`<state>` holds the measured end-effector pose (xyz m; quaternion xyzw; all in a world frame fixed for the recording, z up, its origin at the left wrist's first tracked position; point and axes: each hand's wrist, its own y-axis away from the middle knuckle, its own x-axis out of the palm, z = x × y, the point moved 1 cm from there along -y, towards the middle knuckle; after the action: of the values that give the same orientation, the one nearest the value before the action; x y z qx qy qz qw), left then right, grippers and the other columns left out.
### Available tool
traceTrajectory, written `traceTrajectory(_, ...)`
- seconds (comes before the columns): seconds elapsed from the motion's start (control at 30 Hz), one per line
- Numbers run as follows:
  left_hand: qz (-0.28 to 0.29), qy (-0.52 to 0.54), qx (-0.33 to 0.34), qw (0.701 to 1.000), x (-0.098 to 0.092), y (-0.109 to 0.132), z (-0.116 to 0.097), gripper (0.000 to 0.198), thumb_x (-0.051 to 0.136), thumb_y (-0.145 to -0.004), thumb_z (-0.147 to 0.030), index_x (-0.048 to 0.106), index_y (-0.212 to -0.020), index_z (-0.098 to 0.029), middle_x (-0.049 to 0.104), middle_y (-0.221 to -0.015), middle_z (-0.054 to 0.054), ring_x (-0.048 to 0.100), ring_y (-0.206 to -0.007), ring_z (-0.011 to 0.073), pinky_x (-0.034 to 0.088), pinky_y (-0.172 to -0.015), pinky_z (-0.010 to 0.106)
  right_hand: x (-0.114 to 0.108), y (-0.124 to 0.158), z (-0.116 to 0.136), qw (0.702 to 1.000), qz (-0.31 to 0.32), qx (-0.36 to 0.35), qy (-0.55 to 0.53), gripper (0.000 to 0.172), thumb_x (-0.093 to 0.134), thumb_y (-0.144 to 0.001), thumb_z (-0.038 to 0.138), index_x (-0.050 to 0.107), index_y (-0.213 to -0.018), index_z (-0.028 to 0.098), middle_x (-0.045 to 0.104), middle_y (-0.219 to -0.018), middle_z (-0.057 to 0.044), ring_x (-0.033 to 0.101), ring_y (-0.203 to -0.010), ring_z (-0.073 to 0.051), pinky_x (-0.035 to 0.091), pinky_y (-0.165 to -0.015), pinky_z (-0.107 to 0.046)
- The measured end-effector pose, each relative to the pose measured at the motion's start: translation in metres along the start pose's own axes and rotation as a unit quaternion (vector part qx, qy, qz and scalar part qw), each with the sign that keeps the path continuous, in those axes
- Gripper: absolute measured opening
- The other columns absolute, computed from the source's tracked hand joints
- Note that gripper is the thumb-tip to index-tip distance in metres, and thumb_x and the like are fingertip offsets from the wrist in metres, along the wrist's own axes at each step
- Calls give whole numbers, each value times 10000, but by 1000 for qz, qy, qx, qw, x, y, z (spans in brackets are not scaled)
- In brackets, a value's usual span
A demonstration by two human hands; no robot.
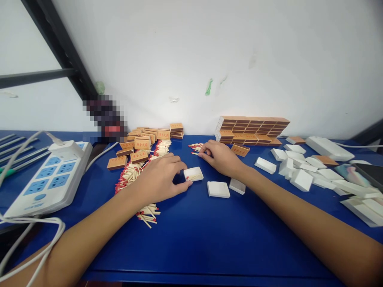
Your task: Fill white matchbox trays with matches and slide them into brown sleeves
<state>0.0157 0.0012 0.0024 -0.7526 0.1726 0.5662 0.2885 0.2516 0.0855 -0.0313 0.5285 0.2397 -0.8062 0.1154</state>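
My left hand (166, 173) has its thumb and fingers closed around the left end of a small white matchbox tray (197, 175). A few matches lie inside that tray. Beyond it, my right hand (217, 156) pinches at the edge of a small cluster of red-tipped matches (196, 146), its fingertips on the match ends. Under and beside my left forearm spreads a large heap of loose matches (131, 175). Two more white trays rest nearer me: one tray (218, 189) in front of my right hand, another tray (237, 186) close to my right wrist.
Orange matchbox sleeves (142, 144) are piled behind the match heap. Stacked matchboxes (253, 129) stand against the wall. Many white trays (302, 179) lie scattered at right, near a white power strip (329, 148). Another power strip (54, 179) and looped white cables (60, 231) occupy the left.
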Motion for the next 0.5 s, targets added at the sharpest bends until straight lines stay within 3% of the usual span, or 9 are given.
traceTrajectory(0.3, 4, -6, -7, 1000, 0, 0, 2, 271, 709, -952, -448, 766, -1056, -205, 705, -914, 51, 654, -923, 246, 484, -761, 368, -8, 12, 3, 995, 73, -11, 71, 161, 482, -1095, 270, 584, -996, 192, 650, -1084, -126, 628, -852, -228, 409, -694, -328)
traceTrajectory(0.5, 2, 0, -11, 1000, 0, -1, 3, 260, 704, -954, -440, 764, -1046, -204, 700, -908, 52, 649, -924, 247, 485, -772, 372, -21, 23, 5, 995, 97, -13, -6, 168, 457, -1084, 265, 551, -956, 209, 647, -1067, -107, 600, -807, -208, 434, -700, -337)
